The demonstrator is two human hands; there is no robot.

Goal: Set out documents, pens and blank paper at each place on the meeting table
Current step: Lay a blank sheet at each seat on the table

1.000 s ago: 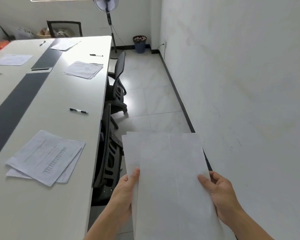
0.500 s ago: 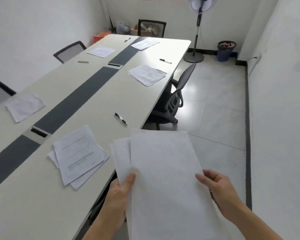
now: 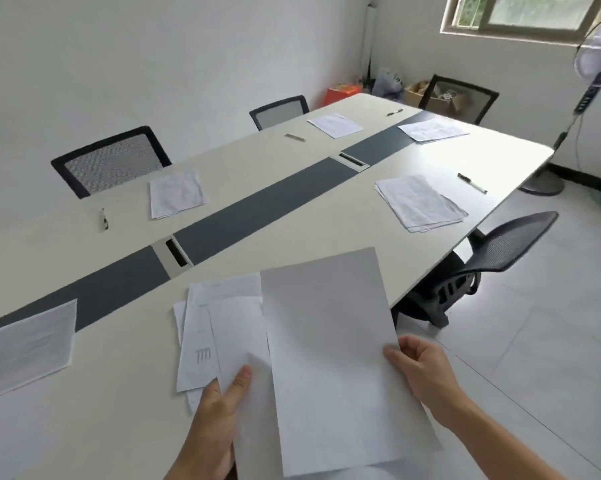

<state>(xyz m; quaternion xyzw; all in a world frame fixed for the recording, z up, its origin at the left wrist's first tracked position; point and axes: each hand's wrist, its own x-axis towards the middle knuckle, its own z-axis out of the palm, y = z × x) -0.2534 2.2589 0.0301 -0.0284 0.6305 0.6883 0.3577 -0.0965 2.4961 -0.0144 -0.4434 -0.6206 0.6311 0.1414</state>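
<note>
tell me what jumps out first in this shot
The blank sheets fill the foreground, held in the left grip and right grip over the near table edge. Behind them the long meeting table runs away with a dark centre strip, document stacks and pens at its places.

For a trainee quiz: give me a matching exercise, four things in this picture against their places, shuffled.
Things:
1 large blank white paper sheet
2 low black mesh swivel chair
3 orange box
4 pale-headed pedestal fan

Places:
A far corner, against the wall
B standing below the window
C pinched in the right grip
D pushed up to the cream meeting table's right edge

Pairs: 1-C, 2-D, 3-A, 4-B.
</note>
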